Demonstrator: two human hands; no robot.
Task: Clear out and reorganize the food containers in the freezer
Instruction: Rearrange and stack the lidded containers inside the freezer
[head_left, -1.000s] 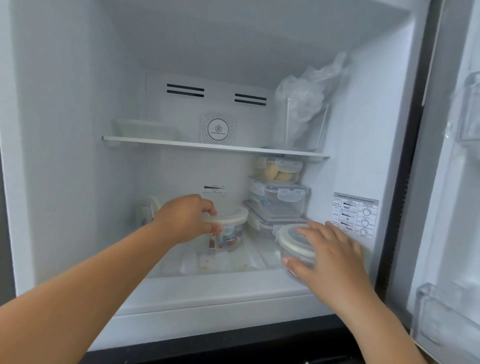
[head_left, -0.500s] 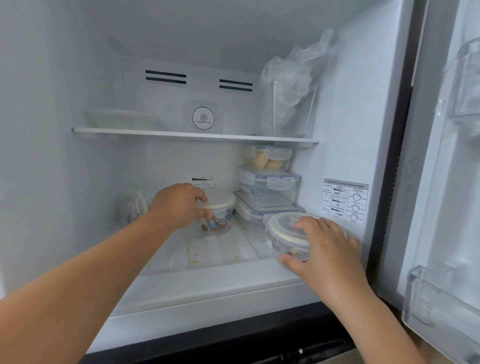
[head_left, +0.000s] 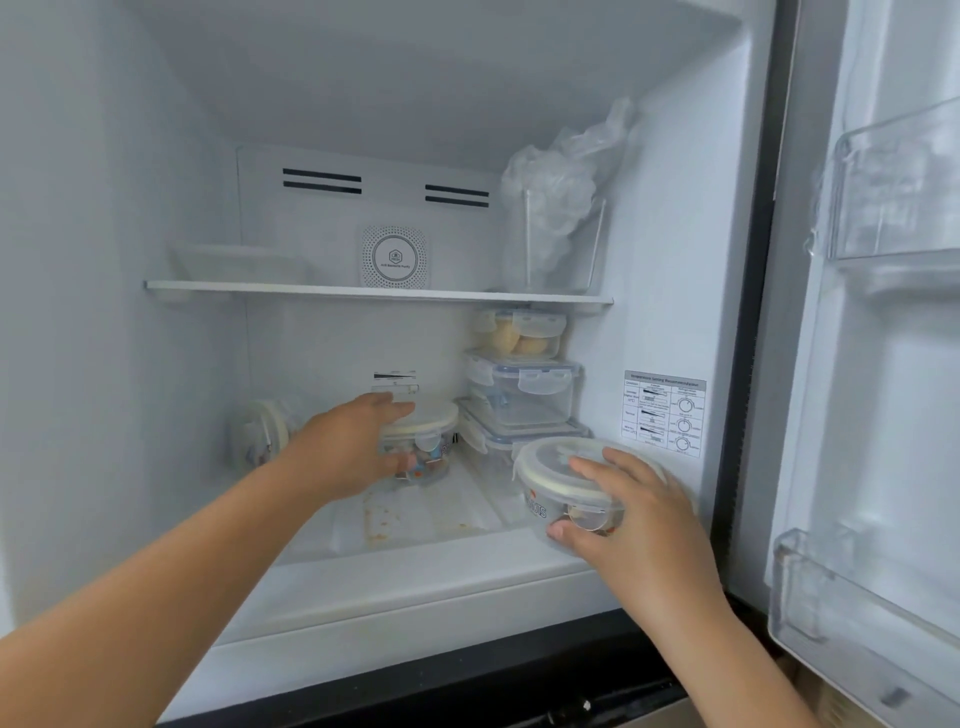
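Freezer open, door swung to the right of frame with clear door bins. Upper shelf: flat clear tray at left, round white vent disc on the back wall at centre, tall clear container stuffed with a crumpled plastic bag at right. Sticker with dial diagrams on the right wall, lower centre-right. Back right corner below the shelf: stack of three rectangular clip-lid containers; top one holds pale round pieces, middle looks mostly clear, bottom contents can't tell. Stack sits just behind the right-side round container and just beside the centre one, so both are hemmed in on that side. Left hand is curled round a small round container with a cream lid, centre of frame on the freezer floor; mixed coloured bits inside, can't tell what. Right hand grips a larger round container, fingers over the cream lid, thumb on the glass side; at the front right edge of the floor, printed lettering on the side, contents unclear. Another round container lies tipped on its side at the lower left by the left wall, blurred. Floor liner between the hands has brownish stains.
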